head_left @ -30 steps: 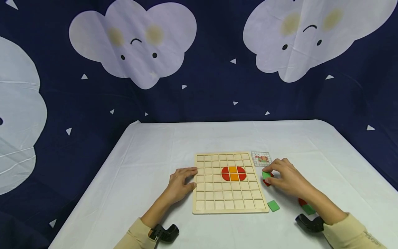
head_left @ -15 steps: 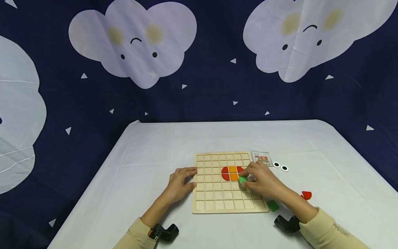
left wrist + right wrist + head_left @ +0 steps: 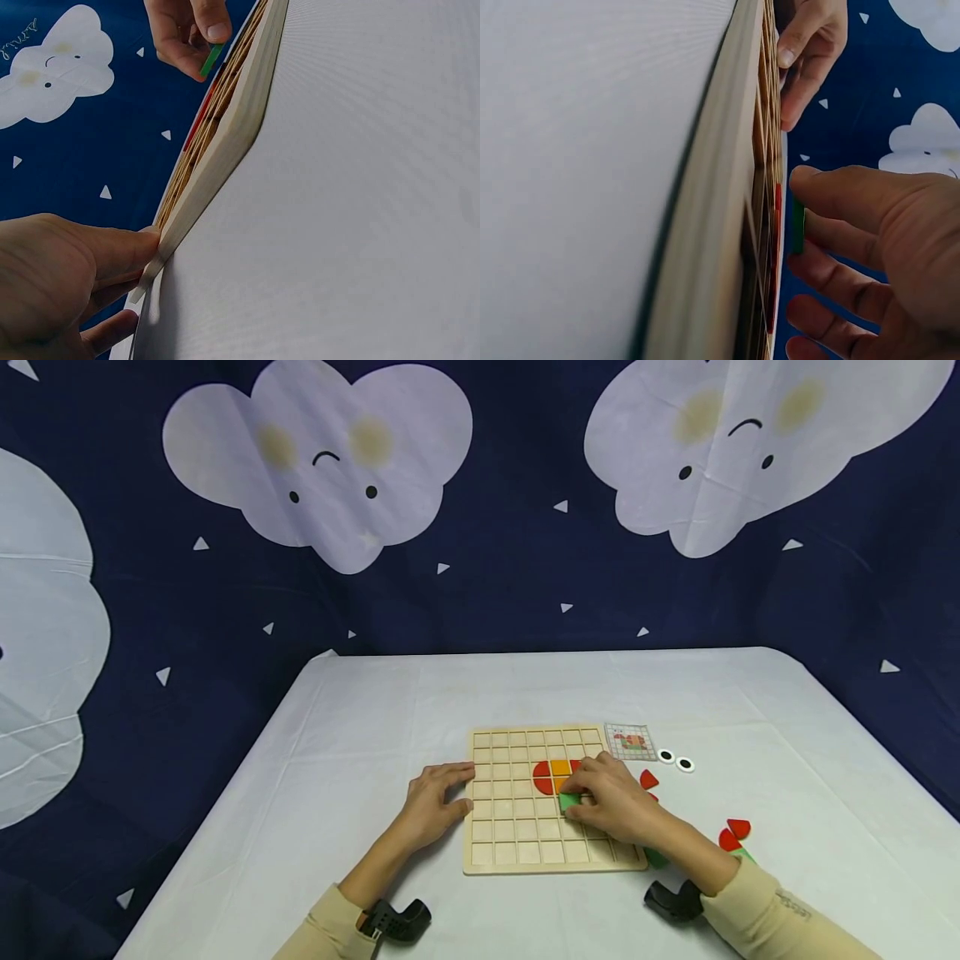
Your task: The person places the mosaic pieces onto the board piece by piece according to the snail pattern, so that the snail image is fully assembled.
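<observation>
A wooden grid board (image 3: 517, 855) lies on the table, with red rounded pieces (image 3: 542, 778) and orange squares (image 3: 560, 768) set in its cells. My right hand (image 3: 613, 802) is over the board's right half, pinching a green square tile (image 3: 570, 802) between thumb and fingers. The right wrist view shows that green tile (image 3: 799, 226) edge-on, just above the board's face. At the board's left edge, my left hand (image 3: 435, 806) touches the rim with fairly straight fingers and thumb. The right hand hides part of the red and orange shape.
A small printed pattern card (image 3: 630, 742) sits beyond the board's right corner, beside two eye discs (image 3: 676, 761). Red pieces (image 3: 648, 779) lie to the right, and another red group (image 3: 735, 832) lies farther right. A green tile (image 3: 656, 858) is partly under the right forearm.
My right hand has carried the green tile left from the loose pieces to over the board. It left red pieces and the eye discs uncovered. The left hand stayed put.
</observation>
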{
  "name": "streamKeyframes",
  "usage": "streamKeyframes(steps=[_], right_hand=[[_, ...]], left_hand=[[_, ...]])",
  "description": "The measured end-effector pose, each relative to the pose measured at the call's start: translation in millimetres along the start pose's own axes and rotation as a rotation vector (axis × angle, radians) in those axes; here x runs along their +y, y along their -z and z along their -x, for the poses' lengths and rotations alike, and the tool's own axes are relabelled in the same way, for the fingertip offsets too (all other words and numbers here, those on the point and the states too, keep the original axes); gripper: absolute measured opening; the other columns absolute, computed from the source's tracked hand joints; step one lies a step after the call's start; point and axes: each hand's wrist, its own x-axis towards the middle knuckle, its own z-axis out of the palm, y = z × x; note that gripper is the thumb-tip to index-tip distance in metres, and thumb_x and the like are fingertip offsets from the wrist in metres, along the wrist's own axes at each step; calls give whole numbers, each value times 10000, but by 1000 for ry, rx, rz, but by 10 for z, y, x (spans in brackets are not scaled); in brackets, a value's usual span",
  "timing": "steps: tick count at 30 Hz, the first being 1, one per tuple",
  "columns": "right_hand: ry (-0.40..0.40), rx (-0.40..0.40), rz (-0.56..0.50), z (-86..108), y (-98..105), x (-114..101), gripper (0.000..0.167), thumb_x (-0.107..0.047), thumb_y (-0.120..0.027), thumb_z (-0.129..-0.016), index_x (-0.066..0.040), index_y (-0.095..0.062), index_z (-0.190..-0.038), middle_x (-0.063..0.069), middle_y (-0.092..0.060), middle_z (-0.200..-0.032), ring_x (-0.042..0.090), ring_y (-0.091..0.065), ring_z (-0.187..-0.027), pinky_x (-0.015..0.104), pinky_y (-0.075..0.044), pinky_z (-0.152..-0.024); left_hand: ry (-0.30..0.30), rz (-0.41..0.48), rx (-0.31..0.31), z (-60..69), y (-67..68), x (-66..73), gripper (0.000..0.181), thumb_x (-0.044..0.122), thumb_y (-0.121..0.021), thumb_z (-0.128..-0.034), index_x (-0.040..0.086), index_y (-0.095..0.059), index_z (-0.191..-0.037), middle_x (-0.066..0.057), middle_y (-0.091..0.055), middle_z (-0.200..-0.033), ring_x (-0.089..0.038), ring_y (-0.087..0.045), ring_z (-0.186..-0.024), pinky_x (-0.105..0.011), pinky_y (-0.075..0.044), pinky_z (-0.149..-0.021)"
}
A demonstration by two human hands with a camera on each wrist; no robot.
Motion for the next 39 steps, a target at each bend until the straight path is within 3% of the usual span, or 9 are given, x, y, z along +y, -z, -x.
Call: streamKeyframes(steps=[19,30,33,36,39], right_hand=[[6,-14,36,-16,-44,-1,187,-240,-780,-718,-226,-719,-894,-112,-579,-846,79,-384,-808,256,-306,-710],[-29,8,9,9,51,40,213,-264,-792,-711,-208,-730,-908,-89,-605,-872,79,-389,-812,274,-313,-735],[-44,25,3,41,103,98,199,-233,-782,-720,-197,-728,-908,-70,-620,-888,102,-421,-825,312,-335,-758],[-69,37,-5,90,167,166,180,-214,-768,-736,-196,-727,-911,-51,-631,-913,184,-501,-922,430,-387,-881],[-105,46,5,168,246,242,190,-210,-758,-749,-190,-723,-935,-39,-634,-946,227,-509,-979,470,-392,-895]], left_hand=[[6,-8,-2,-4,-1,0,446,95,-701,-802,48,-612,-1236,-36,-567,-1351,-290,-435,-1273,-553,-238,-1048],[3,3,-5,-3,-2,-6,452,94,-694,-804,47,-606,-1245,-36,-564,-1356,-288,-428,-1278,-548,-230,-1053],[3,-3,-6,-4,0,-8,450,97,-691,-807,48,-605,-1246,-34,-562,-1357,-289,-427,-1278,-550,-230,-1053],[6,-5,-8,-4,2,-6,447,99,-688,-810,51,-605,-1246,-33,-562,-1357,-287,-427,-1278,-550,-229,-1056],[7,-6,-7,-2,1,-7,446,100,-688,-808,50,-607,-1244,-36,-563,-1355,-289,-428,-1278,-551,-229,-1055]])
